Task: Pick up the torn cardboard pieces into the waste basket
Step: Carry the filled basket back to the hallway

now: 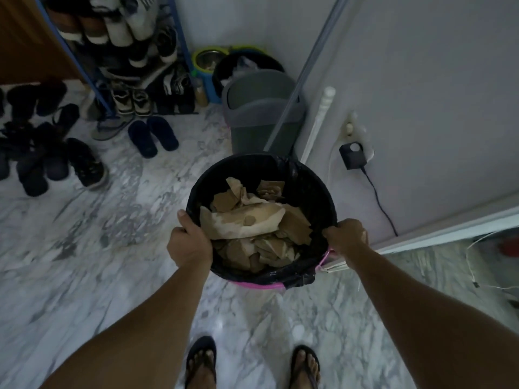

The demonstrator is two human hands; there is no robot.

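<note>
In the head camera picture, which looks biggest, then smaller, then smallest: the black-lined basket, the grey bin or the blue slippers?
1. Black-lined basket, though it is nearest.
2. Grey bin.
3. Blue slippers.

Colours and patterns in a dim entryway

The waste basket is pink, lined with a black bag; the torn cardboard pieces in it are tan and brown with paler cream faces. The floor is white marble veined in grey. Far off stands a grey bin; at far left, navy slippers and a blue-framed shoe rack.
</note>
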